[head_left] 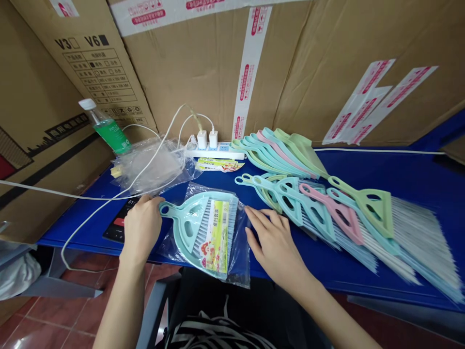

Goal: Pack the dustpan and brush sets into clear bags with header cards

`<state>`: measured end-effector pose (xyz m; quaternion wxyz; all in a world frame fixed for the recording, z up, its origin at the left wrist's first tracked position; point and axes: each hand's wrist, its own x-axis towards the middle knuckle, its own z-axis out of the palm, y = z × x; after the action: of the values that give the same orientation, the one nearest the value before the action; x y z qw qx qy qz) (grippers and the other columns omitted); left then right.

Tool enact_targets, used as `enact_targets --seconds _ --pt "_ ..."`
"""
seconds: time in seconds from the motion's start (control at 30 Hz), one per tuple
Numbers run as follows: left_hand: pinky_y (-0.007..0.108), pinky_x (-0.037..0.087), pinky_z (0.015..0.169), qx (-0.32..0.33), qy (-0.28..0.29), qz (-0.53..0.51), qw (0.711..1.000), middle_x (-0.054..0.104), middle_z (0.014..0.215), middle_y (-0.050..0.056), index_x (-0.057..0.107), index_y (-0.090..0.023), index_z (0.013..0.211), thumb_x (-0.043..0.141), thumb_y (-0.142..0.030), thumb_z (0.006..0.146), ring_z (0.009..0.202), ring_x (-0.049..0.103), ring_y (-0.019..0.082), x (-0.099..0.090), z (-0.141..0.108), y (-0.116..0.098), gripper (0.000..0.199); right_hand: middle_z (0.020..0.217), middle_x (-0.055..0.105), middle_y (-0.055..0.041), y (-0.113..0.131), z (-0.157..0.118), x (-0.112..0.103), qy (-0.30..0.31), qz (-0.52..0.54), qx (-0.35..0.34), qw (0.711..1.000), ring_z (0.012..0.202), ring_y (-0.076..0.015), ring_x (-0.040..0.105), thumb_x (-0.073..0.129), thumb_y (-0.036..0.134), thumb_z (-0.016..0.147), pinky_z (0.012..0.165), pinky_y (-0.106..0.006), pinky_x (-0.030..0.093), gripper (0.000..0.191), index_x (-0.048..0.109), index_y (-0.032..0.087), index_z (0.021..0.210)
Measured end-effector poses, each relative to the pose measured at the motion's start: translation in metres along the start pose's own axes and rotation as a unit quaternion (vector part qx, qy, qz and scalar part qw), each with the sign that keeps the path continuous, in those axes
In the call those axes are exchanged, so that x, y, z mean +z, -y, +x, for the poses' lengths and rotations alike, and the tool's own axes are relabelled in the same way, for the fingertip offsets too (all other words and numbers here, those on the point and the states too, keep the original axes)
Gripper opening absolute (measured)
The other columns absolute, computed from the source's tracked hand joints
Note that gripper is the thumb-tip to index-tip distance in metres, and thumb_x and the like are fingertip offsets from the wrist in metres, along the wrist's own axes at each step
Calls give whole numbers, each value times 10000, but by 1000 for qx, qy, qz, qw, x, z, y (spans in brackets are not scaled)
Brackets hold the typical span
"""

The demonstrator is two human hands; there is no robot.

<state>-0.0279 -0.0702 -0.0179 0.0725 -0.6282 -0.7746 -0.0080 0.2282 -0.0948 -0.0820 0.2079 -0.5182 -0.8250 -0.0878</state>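
Light contact right now: left hand (142, 228) curled over the left end of the bagged teal dustpan and brush set (203, 232), can't tell if it's pinching plastic; right hand (276, 247) open, fingers (256, 218) splayed at the bag's right side. Set lies on the blue table (363, 167), pastel hand brooms (348, 218) just right.

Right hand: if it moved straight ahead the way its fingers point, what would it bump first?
The right hand would most likely meet the clear plastic bag around the teal dustpan first. Its fingertips sit right at the bag's edge, though they may already touch it.
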Motion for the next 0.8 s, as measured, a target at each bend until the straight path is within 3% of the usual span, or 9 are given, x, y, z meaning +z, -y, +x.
enact_targets --seconds 0.07,0.17,0.27,0.37,0.57,0.8 --pt "343 506 680 7 0 6 1000 686 1072 124 708 -233 1140 313 -137 927 853 697 291 0 1 -1 459 1194 697 -145 0 0 0 -7 -13 -1 1000 1022 -285 579 338 196 976 811 -406 453 424 630 104 1270" --pt "339 508 667 7 6 13 1000 680 1079 115 712 -238 1126 314 -127 927 841 699 284 -1 1 -2 459 1304 642 -146 -4 5 -2 -2 -50 -66 997 1036 -290 580 383 161 949 809 -407 466 399 659 96 1230" --pt "348 511 657 3 8 15 1000 679 1073 114 707 -239 1137 327 -121 923 839 700 292 -2 1 -3 452 1266 673 -112 -11 11 -6 9 -66 -117 991 1023 -282 592 386 107 928 819 -413 488 406 680 112 1208" --pt "349 508 649 -2 7 17 1000 680 1096 118 710 -241 1130 348 -127 922 846 700 299 0 2 -3 433 1178 716 -108 -17 11 -9 2 -30 -94 995 978 -272 605 367 141 959 804 -412 522 403 670 104 1221" --pt "359 492 647 -7 6 17 1000 683 1092 118 702 -238 1141 343 -135 935 855 701 317 1 3 -3 426 1253 675 -95 -19 -5 -4 -17 90 -27 995 1000 -259 606 354 244 1001 830 -418 558 417 575 154 1343" --pt "337 467 604 6 -11 25 1000 686 1051 117 711 -225 1125 331 -131 932 820 705 304 -1 4 -6 436 1142 711 -112 -14 -9 -3 -33 103 7 994 955 -265 593 377 216 988 778 -413 564 425 520 131 1379"
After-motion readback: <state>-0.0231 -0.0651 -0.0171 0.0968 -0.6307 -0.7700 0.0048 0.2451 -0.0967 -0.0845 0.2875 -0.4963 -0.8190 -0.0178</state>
